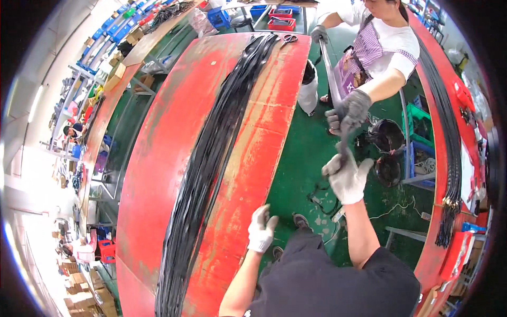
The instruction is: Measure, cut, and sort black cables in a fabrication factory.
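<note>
My right hand (pixel 348 182), in a pale work glove, grips the lower end of a dark strap-like strip (pixel 344 141), its thumb standing apart. Just beyond, a co-worker's grey-gloved hand (pixel 353 108) holds the same strip, which runs up to that person's other gloved hand (pixel 319 34). My left hand (pixel 262 230), also gloved, hovers by the right edge of the red table (pixel 153 174), thumb and fingers apart and holding nothing. Along that table lies a long bundle of black straps (pixel 211 142).
Scissors (pixel 288 39) lie at the table's far end. A co-worker (pixel 377 53) stands ahead on the right. Another red bench (pixel 430 121) at right carries more black straps (pixel 446 116). A green crate (pixel 420 124), black coils (pixel 386 136) and a white cord (pixel 393 207) sit beside it.
</note>
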Action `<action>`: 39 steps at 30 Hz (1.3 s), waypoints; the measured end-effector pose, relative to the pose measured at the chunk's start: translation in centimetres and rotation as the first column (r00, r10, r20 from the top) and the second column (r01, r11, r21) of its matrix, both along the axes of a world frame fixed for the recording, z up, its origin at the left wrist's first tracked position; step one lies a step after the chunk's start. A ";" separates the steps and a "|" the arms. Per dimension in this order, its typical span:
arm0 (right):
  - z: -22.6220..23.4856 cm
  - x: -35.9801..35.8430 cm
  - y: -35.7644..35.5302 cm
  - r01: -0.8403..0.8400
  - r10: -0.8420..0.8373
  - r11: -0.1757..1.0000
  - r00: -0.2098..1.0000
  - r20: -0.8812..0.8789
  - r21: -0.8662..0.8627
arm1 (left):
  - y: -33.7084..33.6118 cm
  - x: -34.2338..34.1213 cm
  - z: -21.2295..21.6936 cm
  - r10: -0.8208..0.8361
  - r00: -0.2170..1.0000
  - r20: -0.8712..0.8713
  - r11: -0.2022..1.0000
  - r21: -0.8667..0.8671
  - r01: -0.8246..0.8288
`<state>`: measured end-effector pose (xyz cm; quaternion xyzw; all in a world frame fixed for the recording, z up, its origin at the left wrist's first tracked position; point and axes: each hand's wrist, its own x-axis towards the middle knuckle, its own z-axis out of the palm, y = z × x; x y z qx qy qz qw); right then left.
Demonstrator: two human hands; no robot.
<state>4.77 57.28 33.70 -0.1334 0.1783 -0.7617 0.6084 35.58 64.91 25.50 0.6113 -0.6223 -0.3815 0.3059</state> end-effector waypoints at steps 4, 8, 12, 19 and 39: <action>-1.7 1.4 -0.9 -0.292 0.275 0.935 0.955 0.109 0.204 | -5.3 -8.8 2.2 -0.261 0.943 -0.205 0.965 -0.085 0.248; 3.2 4.1 -2.4 -0.151 0.393 0.889 0.737 -0.550 0.433 | -6.2 -14.3 4.3 -0.093 0.859 -0.503 0.953 0.206 0.224; 2.7 3.6 -3.2 -0.329 0.559 0.826 0.592 -0.581 0.459 | -3.9 -13.5 6.6 0.053 0.782 -0.621 0.950 0.274 0.152; -0.6 13.3 4.3 -0.552 0.569 0.762 0.318 -0.759 0.339 | 3.0 -1.6 6.7 0.012 0.997 0.079 0.994 0.108 -0.021; 0.1 39.6 5.6 -0.570 0.511 0.819 0.674 -0.533 0.064 | 63.1 36.6 -6.0 0.688 0.016 -0.725 0.337 0.300 -0.893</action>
